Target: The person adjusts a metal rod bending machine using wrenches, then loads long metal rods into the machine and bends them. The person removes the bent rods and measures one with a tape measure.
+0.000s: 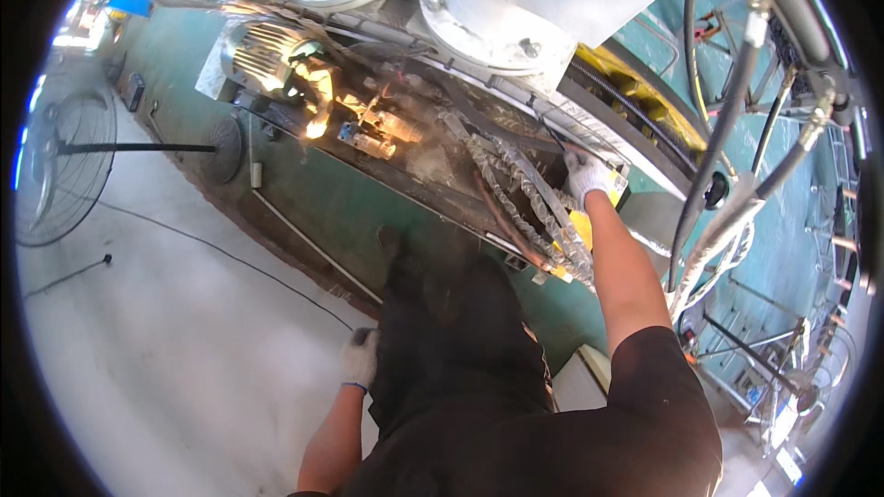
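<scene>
My right hand (587, 175), in a white knit glove, reaches over the frame of a large machine beside dark hoses. Its fingers look curled at a dark gap; whatever they grip is hidden. Foil-wrapped hoses (525, 179) run just left of it, and a yellow panel (581, 225) lies below. My left hand (361, 359), also gloved with dark grey stains, hangs low against my dark trouser leg. Its fingers are too unclear to read. Farther left on the machine base sit a finned motor (267, 55) and brass-coloured valve fittings (373, 133), lit brightly.
A black pedestal fan (64, 161) stands at the left, with a thin cable (212, 244) across the pale floor. Thick grey hoses (727, 115) hang at the right. White machine cylinders (488, 23) rise above the base. A pale box (580, 382) stands by my right leg.
</scene>
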The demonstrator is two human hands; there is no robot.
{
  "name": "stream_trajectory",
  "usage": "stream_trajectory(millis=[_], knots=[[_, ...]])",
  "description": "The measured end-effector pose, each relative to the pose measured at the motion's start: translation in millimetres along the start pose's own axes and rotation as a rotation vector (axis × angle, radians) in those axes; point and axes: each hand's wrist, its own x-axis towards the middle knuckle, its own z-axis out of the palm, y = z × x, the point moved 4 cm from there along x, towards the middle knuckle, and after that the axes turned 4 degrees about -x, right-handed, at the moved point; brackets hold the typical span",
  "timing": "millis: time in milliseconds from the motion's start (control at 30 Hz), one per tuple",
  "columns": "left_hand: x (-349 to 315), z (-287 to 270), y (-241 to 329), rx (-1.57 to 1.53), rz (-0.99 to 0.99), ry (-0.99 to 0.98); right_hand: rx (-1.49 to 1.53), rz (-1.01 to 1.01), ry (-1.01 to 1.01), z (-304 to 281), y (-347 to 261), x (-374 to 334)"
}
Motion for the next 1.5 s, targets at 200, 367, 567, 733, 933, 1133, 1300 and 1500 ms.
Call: stream_trajectory(millis=[200, 367, 567, 733, 933, 1133, 1300, 1500], knots=[[45.6, -0.1, 55.1, 0.282, 0.035, -0.051, 0.109, -0.029, 0.08, 29.7, 7.6, 25.7], [61.1, 0.2, 52.3, 0.344, 0.089, -0.107, 0.047, -0.063, 0.065, 24.9, 7.3, 31.8], [69.4, 4.7, 62.0, 0.371, -0.037, -0.135, 0.034, -0.074, 0.036, 29.9, 14.7, 41.2], [76.2, 17.0, 76.5, 0.417, 0.079, -0.13, 0.136, -0.103, 0.031, 39.0, 21.4, 45.2], [78.4, 37.3, 82.0, 0.326, 0.006, -0.181, 0.19, -0.139, -0.002, 44.0, 27.5, 51.4], [83.2, 42.7, 68.5, 0.308, -0.049, -0.194, 0.187, -0.141, -0.028, 47.3, 27.3, 63.8], [86.2, 37.2, 61.9, 0.341, 0.004, -0.183, 0.128, -0.152, -0.039, 39.7, 23.7, 66.1], [80.2, 36.5, 85.1, 0.312, -0.087, -0.197, -0.02, -0.119, -0.078, 22.4, 5.7, 58.3]])
